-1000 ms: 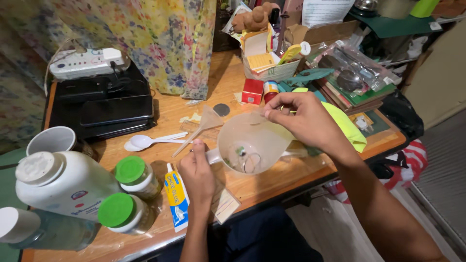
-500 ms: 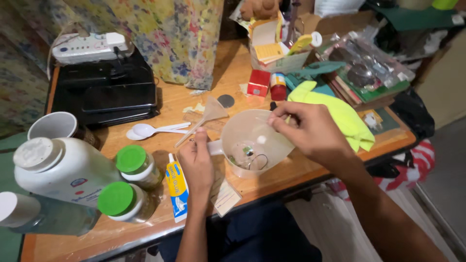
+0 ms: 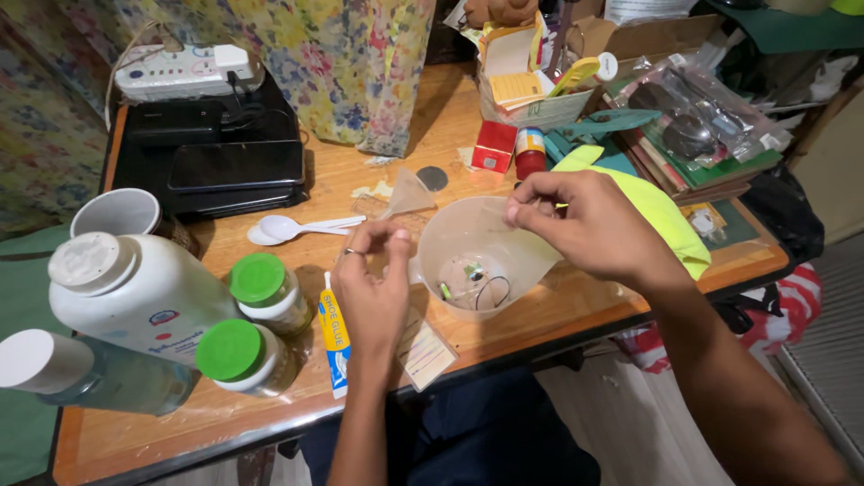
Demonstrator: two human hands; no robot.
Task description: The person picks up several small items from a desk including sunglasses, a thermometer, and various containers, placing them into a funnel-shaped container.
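Since half a second ago the right hand [image 3: 589,225] has lifted a little above the rim of the translucent plastic jug [image 3: 481,256], and the small white bit seen under its fingers then is no longer visible. The jug sits at the centre of the frame on the wooden table [image 3: 432,135], with small odds and ends (a wire loop, green bits) on its bottom. The right hand's fingertips are pinched together over the rim; what they pinch is too small to tell. The left hand [image 3: 371,292] is curled closed around the jug's handle, just right of the yellow-and-blue glue tube [image 3: 334,337]. A clear funnel [image 3: 407,193] lies just above.
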